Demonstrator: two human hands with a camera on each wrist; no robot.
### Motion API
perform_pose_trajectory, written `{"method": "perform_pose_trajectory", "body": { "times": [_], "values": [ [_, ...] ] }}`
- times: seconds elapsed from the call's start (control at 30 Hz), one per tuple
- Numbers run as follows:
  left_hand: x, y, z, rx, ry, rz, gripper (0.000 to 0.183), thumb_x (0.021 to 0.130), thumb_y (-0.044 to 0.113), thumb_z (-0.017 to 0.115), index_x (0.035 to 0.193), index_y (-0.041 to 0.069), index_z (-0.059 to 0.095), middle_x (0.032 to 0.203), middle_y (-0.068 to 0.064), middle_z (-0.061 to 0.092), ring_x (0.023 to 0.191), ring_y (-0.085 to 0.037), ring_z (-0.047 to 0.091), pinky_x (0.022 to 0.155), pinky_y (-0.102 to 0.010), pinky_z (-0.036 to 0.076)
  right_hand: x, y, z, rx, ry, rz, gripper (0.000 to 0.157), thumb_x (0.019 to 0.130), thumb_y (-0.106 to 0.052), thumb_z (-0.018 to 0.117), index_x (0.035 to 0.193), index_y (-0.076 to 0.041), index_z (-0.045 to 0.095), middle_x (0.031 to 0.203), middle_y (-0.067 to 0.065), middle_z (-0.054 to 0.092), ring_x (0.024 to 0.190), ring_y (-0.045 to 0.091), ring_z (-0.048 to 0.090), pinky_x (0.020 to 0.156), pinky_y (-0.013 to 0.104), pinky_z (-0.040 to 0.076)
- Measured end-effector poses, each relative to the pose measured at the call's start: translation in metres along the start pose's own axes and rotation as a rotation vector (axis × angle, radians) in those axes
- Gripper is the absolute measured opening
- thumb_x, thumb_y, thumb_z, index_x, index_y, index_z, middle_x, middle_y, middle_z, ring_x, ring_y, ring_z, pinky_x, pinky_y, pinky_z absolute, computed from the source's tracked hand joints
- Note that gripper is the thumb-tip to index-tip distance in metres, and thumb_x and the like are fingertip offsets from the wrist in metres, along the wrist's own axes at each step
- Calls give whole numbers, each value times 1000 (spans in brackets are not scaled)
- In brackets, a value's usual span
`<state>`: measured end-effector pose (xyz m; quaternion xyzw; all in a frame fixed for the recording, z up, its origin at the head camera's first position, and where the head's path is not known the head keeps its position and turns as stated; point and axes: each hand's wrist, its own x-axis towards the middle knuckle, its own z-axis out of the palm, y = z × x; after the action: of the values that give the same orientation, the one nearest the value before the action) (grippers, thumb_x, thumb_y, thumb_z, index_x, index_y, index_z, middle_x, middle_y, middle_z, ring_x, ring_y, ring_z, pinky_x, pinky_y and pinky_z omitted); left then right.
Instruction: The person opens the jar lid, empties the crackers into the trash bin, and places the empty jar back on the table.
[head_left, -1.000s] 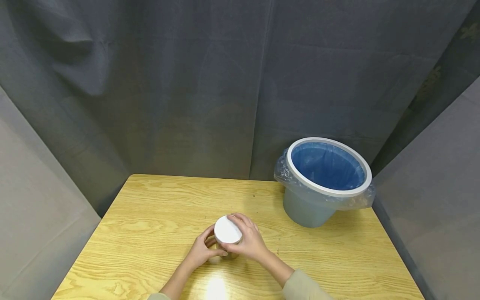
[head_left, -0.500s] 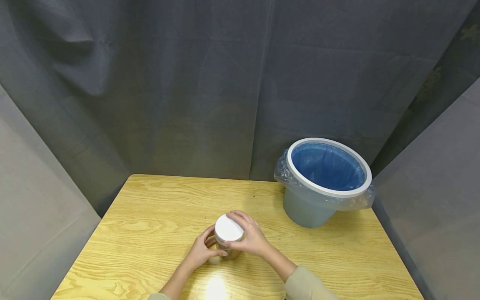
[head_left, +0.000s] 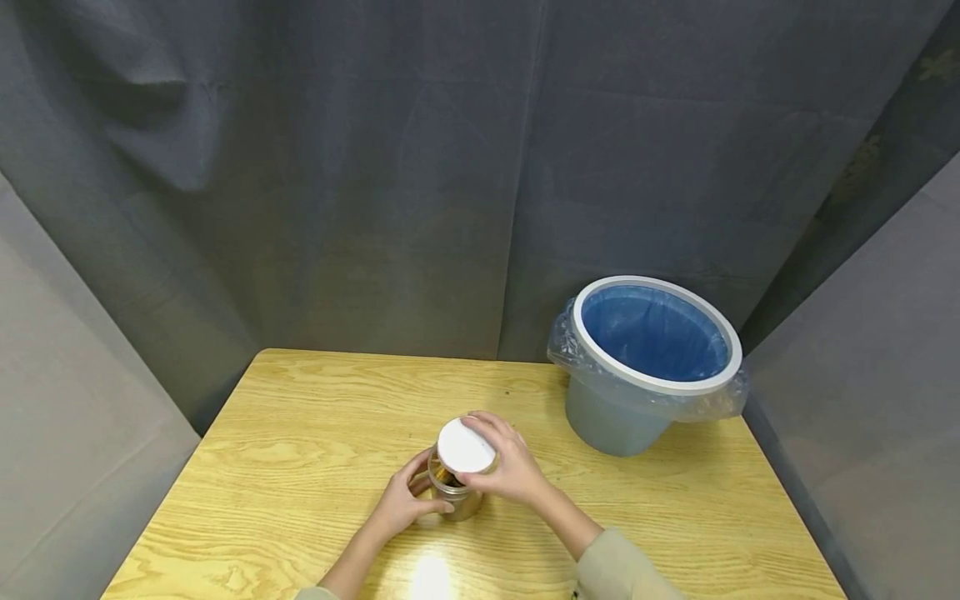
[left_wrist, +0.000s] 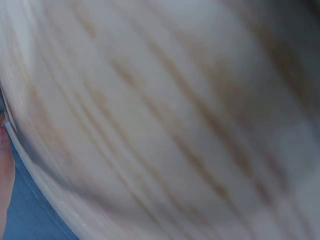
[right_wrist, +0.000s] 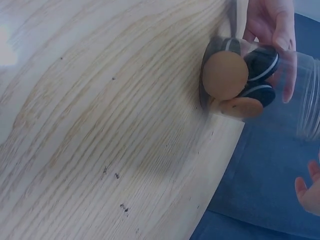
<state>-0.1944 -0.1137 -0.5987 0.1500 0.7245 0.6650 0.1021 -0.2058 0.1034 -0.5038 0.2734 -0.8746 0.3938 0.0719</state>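
A clear jar [head_left: 461,504] stands upright on the wooden table, its mouth uncovered at the near left. My left hand [head_left: 401,506] grips its left side, thumb in front and fingers behind. Over the mouth, my right hand [head_left: 512,468] holds a round white lid [head_left: 463,447] by its edge, tilted and raised off the rim. The right wrist view shows dark sandwich cookies [right_wrist: 261,64] with white filling and round brown cookies [right_wrist: 225,75] at the jar's bottom. Fingers of my right hand [right_wrist: 311,196] appear at that view's edge; the lid is outside it.
A pale bin [head_left: 615,417] with a white rim and a blue-looking plastic liner [head_left: 652,329] stands at the table's back right corner. The wooden table [head_left: 315,417] ends at a dark grey curtain [head_left: 390,208]. The left wrist view is mostly blurred tabletop [left_wrist: 150,125].
My right hand has lifted the lid up and a little to the right, uncovering the jar's mouth and some contents. The left hand and the jar have stayed in place.
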Motion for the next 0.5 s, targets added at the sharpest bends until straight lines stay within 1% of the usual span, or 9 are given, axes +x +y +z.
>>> {"method": "perform_pose_trajectory", "body": {
  "times": [0.13,0.27,0.4,0.5],
  "values": [
    [0,0,1,1,4,12,87,67,18,81,140,17,35,135,-17,41,122,-35,43,101,-27,40,-2,2,-4,4,20,-4,74,66,-33,79,132,-19,49,135,4,45,121,27,41,99,55,32],
    [0,0,1,1,14,31,87,65,16,82,139,17,37,136,-16,41,124,-34,41,102,-28,39,-4,5,-9,6,45,1,74,64,-32,79,131,-19,50,135,5,45,121,27,42,99,56,31],
    [1,2,1,1,16,42,86,65,9,81,139,14,37,138,-15,41,126,-33,39,104,-34,37,-5,8,-14,19,78,-4,74,63,-31,80,130,-17,51,133,6,47,121,28,42,100,59,29],
    [-1,9,2,-8,3,45,86,66,6,80,139,9,36,138,-19,39,125,-37,38,104,-41,36,-7,11,-19,27,99,-8,74,63,-31,80,129,-15,51,132,8,47,120,29,42,99,61,29]
  ]
}}
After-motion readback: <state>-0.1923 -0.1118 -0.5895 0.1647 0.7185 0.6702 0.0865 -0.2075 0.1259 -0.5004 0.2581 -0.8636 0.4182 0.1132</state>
